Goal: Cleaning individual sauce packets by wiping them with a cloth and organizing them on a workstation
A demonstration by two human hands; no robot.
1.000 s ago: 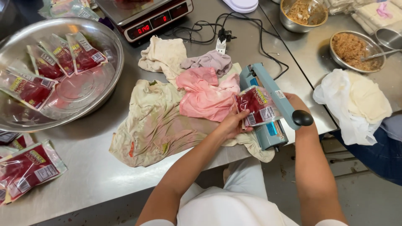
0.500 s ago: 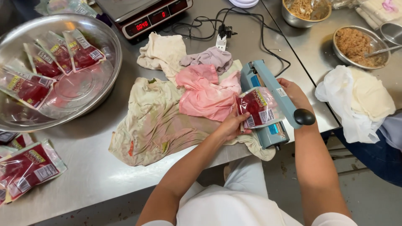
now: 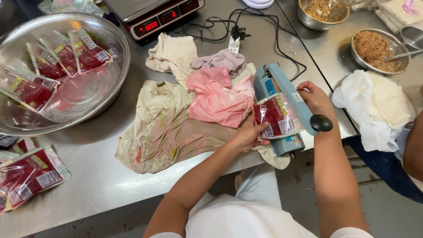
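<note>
A blue heat sealer lies on the steel table near its right edge. My right hand presses down on the sealer's arm, just above its black knob. My left hand holds a clear pouch of red filling, whose top edge lies under the sealer arm. Both hands rest over stained cloths: a pink one and a larger greenish one.
A big steel bowl at the left holds several filled pouches; more pouches lie at the front left. A digital scale, power cables, bowls of brown mince and a white cloth bundle stand behind and right.
The view has shifted slightly. My hands, the pouch and the sealer arm stay in the same grip and position.
</note>
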